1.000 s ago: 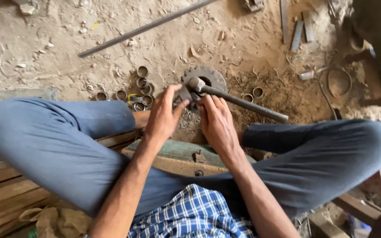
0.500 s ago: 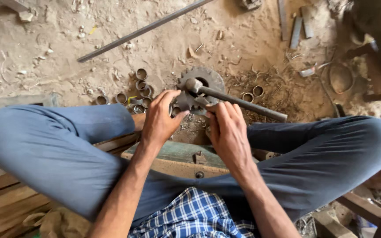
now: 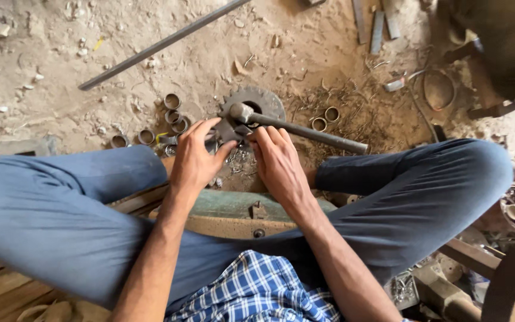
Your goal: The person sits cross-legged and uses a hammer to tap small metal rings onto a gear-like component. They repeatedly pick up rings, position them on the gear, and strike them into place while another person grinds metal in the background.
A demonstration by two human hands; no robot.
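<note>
Sprocket [image 3: 261, 102] lies flat on the sandy floor [image 3: 43, 53] at twelve o'clock from both hands. Left hand [image 3: 193, 160] reaches forward, fingers spread, tips at its near edge. Right hand [image 3: 280, 162], fingers loosely extended, touches the steel lever bar [image 3: 305, 131] running toward three o'clock. Short metal rings [image 3: 173, 113] lie at ten o'clock.

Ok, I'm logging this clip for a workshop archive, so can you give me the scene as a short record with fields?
Setting: sandy workshop floor
Person: seated, blue trousers, blue checked shirt
Left hand: fingers at the small metal part beside the round toothed metal gear
Right hand: fingertips at the same spot, below the dark metal bar handle
Grip: cannot tell for either hand
Nearby: short metal rings left of the gear; long thin steel rod
</note>
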